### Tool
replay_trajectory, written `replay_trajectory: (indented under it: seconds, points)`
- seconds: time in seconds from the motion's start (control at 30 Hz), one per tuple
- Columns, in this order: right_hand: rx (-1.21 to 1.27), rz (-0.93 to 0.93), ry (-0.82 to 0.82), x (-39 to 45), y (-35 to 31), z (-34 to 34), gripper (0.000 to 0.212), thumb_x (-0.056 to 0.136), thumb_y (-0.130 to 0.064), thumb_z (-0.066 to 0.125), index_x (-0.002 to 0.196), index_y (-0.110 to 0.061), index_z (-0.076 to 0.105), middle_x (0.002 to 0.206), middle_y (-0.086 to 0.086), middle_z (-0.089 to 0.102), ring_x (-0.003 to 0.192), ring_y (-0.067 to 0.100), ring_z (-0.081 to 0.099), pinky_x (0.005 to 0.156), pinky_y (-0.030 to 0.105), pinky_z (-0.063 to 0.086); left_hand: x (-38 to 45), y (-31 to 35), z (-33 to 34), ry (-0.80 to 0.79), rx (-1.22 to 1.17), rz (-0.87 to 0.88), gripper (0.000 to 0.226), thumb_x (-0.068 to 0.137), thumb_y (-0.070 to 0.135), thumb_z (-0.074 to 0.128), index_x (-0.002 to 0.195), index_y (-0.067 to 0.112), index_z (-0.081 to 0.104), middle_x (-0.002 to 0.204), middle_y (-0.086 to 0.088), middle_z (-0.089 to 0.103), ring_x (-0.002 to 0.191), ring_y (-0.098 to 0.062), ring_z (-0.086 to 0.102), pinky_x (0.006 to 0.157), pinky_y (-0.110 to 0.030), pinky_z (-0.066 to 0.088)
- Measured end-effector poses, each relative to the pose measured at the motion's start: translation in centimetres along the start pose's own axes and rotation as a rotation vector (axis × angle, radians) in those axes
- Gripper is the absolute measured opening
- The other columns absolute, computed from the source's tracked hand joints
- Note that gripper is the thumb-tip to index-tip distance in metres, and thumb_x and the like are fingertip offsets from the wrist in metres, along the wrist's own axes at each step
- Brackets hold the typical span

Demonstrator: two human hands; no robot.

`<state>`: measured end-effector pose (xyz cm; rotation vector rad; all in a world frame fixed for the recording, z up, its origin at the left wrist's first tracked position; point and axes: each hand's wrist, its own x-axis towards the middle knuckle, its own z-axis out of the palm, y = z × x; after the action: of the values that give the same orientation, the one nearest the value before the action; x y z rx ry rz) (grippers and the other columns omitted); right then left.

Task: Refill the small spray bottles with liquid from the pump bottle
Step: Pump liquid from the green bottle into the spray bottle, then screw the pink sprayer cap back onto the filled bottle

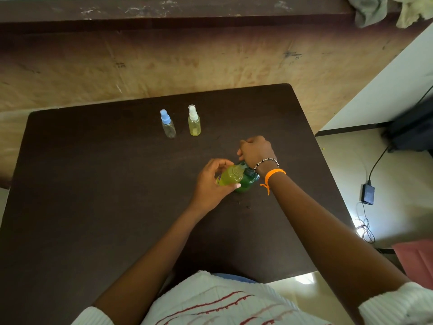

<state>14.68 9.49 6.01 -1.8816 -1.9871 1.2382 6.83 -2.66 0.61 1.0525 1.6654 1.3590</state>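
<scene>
On a dark table (93, 184), the left hand (210, 181) grips a small bottle (230, 176) full of yellow-green liquid, thumb and fingers curled round its body, tilted so that its open neck leans against the top of the green pump bottle (248, 181). The pump bottle stands on the table just right of the small one, touching it, and is partly hidden by the right wrist. The right hand (256, 150) sits over the pump head with its fingers curled down; the pump top itself is covered, so whether the hand is clenched round it or pressing on it cannot be told. The right wrist carries a bead bracelet (267, 161) and an orange band (274, 174). Farther back on the table, well apart from the hands, two more spray bottles stand upright side by side: one with a blue cap (168, 124) that looks clear and nearly empty, and one with a white cap (194, 120) holding pale yellow liquid. Both have their sprayers on. To the right of the table, a black adapter (367, 194) with its cable lies on the light floor (339, 160). Behind the table runs a worn tan wall (210, 62).
</scene>
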Motion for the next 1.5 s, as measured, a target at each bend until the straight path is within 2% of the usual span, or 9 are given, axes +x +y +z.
replay_trajectory:
  seconds: [0.23,0.57,0.73,0.9,0.97,1.07,1.2,1.3,1.5]
  points:
    - [-0.013,-0.022,-0.072,0.4,-0.1,-0.2,0.034,0.088,-0.028,0.048,0.059,-0.019,0.062,0.079,0.008,0.071,0.084,0.029,0.066,0.086,0.041,0.053,-0.2,0.2,0.1,-0.006,0.001,0.004,0.047,0.063,0.004,0.081,0.096,0.027,0.057,0.100,0.009,0.057,0.090,0.006,0.054,0.084,-0.044,0.054]
    - [0.030,0.009,-0.132,1.1,0.0,-0.2,0.036,0.093,-0.028,0.046,0.065,-0.014,0.064,0.061,0.000,0.062,0.064,0.016,0.056,0.064,0.029,0.045,-0.1,0.1,0.0,0.001,-0.011,-0.005,0.047,0.063,0.007,0.082,0.095,0.031,0.057,0.100,0.012,0.057,0.093,0.005,0.054,0.084,-0.042,0.054]
    - [0.491,0.085,-0.357,1.3,0.3,-1.5,0.046,0.103,-0.032,0.030,0.075,-0.010,0.058,0.070,0.008,0.062,0.058,0.014,0.056,0.052,0.019,0.043,-0.1,-0.1,-0.2,-0.004,-0.041,-0.025,0.047,0.065,0.009,0.081,0.097,0.033,0.056,0.105,0.007,0.060,0.100,-0.004,0.057,0.085,-0.034,0.053]
    - [0.834,0.139,-0.204,1.3,3.6,-3.0,0.031,0.097,-0.034,0.042,0.081,-0.015,0.061,0.078,0.002,0.061,0.064,0.012,0.052,0.062,0.023,0.042,-0.1,-0.2,-0.4,-0.023,-0.031,-0.071,0.046,0.068,0.011,0.080,0.098,0.035,0.054,0.111,0.001,0.061,0.105,-0.009,0.057,0.089,-0.027,0.049]
    - [0.740,0.056,-0.017,1.0,5.2,-3.0,0.016,0.090,-0.019,0.053,0.080,-0.012,0.063,0.074,0.000,0.063,0.060,0.007,0.056,0.062,0.021,0.044,-0.1,-0.2,-0.5,-0.022,-0.030,-0.075,0.045,0.069,0.009,0.078,0.099,0.032,0.054,0.111,0.002,0.061,0.106,-0.008,0.057,0.090,-0.025,0.048]
    - [0.169,-0.081,0.139,0.7,8.8,-2.7,0.029,0.084,0.009,0.048,0.100,-0.003,0.070,0.095,0.010,0.065,0.081,0.022,0.062,0.077,0.029,0.047,-0.2,0.1,-0.4,-0.029,-0.042,-0.087,0.044,0.071,0.007,0.076,0.102,0.029,0.053,0.113,0.002,0.061,0.106,-0.005,0.057,0.089,-0.022,0.047]
    - [-0.293,-0.145,0.059,1.4,13.2,-0.7,0.033,0.085,-0.004,0.058,0.117,-0.007,0.067,0.118,0.021,0.062,0.110,0.038,0.056,0.094,0.034,0.037,-0.3,0.5,-0.5,-0.028,-0.054,-0.096,0.045,0.072,0.004,0.075,0.103,0.029,0.053,0.114,0.001,0.060,0.106,-0.005,0.057,0.088,-0.020,0.047]
    - [-0.355,-0.125,0.059,1.2,14.5,1.0,0.032,0.084,-0.017,0.059,0.114,-0.007,0.064,0.121,0.015,0.057,0.116,0.038,0.048,0.089,0.035,0.037,-0.5,0.8,-0.6,-0.026,-0.051,-0.099,0.044,0.072,0.004,0.075,0.103,0.027,0.053,0.114,-0.001,0.061,0.107,-0.007,0.058,0.087,-0.018,0.047]
    - [-0.153,-0.110,0.205,0.7,14.0,1.5,0.023,0.082,0.007,0.051,0.100,0.002,0.064,0.107,0.021,0.061,0.100,0.040,0.056,0.075,0.029,0.039,-1.1,2.1,-1.1,0.022,-0.060,-0.095,0.045,0.070,0.006,0.077,0.099,0.032,0.054,0.112,0.002,0.063,0.105,-0.007,0.059,0.084,-0.019,0.048]
